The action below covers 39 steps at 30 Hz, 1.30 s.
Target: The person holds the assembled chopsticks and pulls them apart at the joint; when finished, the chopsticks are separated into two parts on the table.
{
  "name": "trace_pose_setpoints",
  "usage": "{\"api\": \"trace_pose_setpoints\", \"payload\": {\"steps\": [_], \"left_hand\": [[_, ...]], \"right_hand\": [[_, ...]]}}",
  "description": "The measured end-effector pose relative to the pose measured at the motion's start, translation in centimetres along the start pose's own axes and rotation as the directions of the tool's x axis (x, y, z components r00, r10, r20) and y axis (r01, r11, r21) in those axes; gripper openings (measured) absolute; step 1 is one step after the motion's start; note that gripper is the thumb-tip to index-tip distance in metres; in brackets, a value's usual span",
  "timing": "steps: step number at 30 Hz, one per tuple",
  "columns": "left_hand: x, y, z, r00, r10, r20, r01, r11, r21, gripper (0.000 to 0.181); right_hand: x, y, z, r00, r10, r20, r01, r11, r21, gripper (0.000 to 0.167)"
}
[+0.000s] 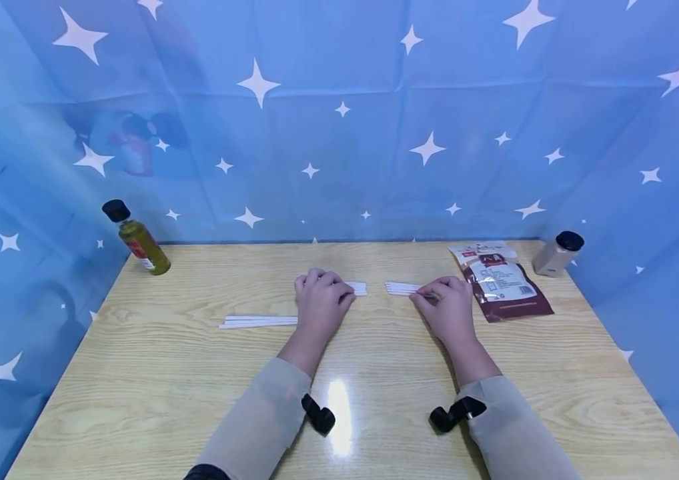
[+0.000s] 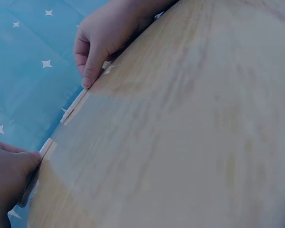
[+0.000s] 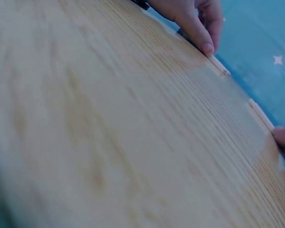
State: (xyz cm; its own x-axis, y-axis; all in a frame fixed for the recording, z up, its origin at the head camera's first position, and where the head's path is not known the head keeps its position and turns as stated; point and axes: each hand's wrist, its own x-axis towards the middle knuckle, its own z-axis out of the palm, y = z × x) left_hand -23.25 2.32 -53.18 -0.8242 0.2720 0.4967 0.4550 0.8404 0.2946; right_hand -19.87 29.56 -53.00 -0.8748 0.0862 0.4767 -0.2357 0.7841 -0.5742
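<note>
Left hand [image 1: 323, 297]: fingers were bent, barely open; thumb + fingertips pinched the left sticks [image 1: 359, 289], wht, whose ends poked out to the right.
Right hand [image 1: 449, 308]: also nearly closed, thumb agst fingers, w/ the right sticks [image 1: 399, 289], wht too, pinched btwn; their ends pointed left.
Gap: left sticks + right sticks were abt in line mid-desk, twd the far side, ends facing but apart; couldn't tell if they lay on the desk [image 1: 387, 360] or just over it.
Loose sticks [image 1: 258, 323]: a few more wht ones lay flat, left of the left hand + a bit nearer; right ends were hidden behind it.
Bag [image 1: 504, 287]: brn + wht pkt, lay flat far right, just beside the right hand; contact unclear.
Jar [image 1: 552, 259]: blk lid, pale, stood at the far right corner, right of the bag.
Bottle [image 1: 146, 248]: blk cap, red on label, yellow-green contents, stood far left.
Sleeves [image 1: 261, 407]: lt-coloured, came in from the near side, w/ blk wrist mounts [image 1: 318, 415].
Desk surface: lt wood grain, w/ a bright glare patch btwn the forearms.
Backdrop [image 1: 339, 167]: blue w/ wht stars, hung far, left + right.
</note>
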Motion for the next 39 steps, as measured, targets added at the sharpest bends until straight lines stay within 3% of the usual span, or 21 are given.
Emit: {"api": "trace_pose_setpoints", "payload": {"steps": [9,15,19,25,31,39], "left_hand": [[-0.4,-0.4,-0.2,0.998,0.027,-0.051,-0.027,1.000,-0.001,0.005],[-0.7,-0.4,-0.5,0.993,0.081,-0.091,-0.089,0.992,-0.085,0.006],[-1.1,-0.4,-0.5,0.988,0.096,-0.119,-0.113,0.984,-0.140,0.007],[-1.8,-0.6,-0.9,0.984,0.143,-0.110,-0.162,0.967,-0.195,0.007],[-2.4,-0.9,-1.3,0.980,0.158,-0.122,-0.179,0.968,-0.179,0.007],[-3.7,-1.3,-2.8,0.981,0.159,-0.108,-0.177,0.966,-0.187,0.006]], "right_hand": [[0.1,-0.2,0.3,1.000,0.025,-0.016,-0.025,1.000,-0.005,0.017],[0.2,-0.5,0.3,0.999,0.028,-0.023,-0.028,1.000,-0.010,0.019],[-0.1,-0.9,0.3,1.000,0.018,-0.011,-0.019,0.997,-0.071,0.020],[-0.5,-1.9,0.6,0.999,0.032,0.044,-0.024,0.986,-0.167,0.023],[-0.8,-2.8,1.1,0.997,0.030,0.073,-0.017,0.986,-0.165,0.022],[-1.2,-5.2,2.3,0.994,-0.050,0.101,0.063,0.989,-0.131,0.020]]}}
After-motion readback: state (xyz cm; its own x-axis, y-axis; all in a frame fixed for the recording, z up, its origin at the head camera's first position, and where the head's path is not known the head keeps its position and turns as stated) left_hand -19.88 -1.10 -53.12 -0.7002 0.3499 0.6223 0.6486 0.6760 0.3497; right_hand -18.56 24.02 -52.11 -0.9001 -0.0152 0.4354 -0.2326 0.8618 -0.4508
